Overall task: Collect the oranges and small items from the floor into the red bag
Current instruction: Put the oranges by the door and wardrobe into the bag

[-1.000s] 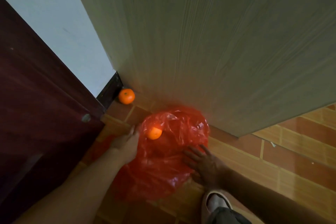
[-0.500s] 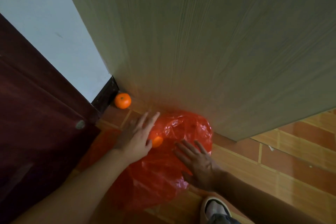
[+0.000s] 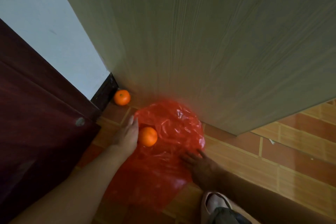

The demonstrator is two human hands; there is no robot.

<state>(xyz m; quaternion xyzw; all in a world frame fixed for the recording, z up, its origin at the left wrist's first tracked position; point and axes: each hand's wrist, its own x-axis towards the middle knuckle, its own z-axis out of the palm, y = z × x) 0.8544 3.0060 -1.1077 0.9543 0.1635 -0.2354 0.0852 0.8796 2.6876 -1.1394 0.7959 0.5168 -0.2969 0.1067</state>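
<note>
A red bag (image 3: 171, 143) of thin, crinkled plastic is spread on the tiled floor (image 3: 272, 158), with its far end lying at the foot of a pale wood-grain panel (image 3: 209, 42).

One orange (image 3: 147, 136) is seen at the left edge of the bag, against the red plastic; whether it lies inside the opening or on top of the film cannot be determined. A second orange (image 3: 122, 97) rests on the floor in the corner beyond the bag, just beside a dark baseboard (image 3: 104, 94) and apart from the bag.

The left hand (image 3: 128, 135) is placed at the left edge of the bag, with its fingers extended forward and its palm side touching the nearer orange. No grip around the orange is visible. The right hand (image 3: 199, 164) is laid on the near right part of the bag, with fingers spread flat and pressed on the plastic.

A dark reddish wooden surface (image 3: 36, 123) occupies the left side of the view. A light slipper (image 3: 215, 203) is visible at the bottom edge, near the bag's near end.
</note>
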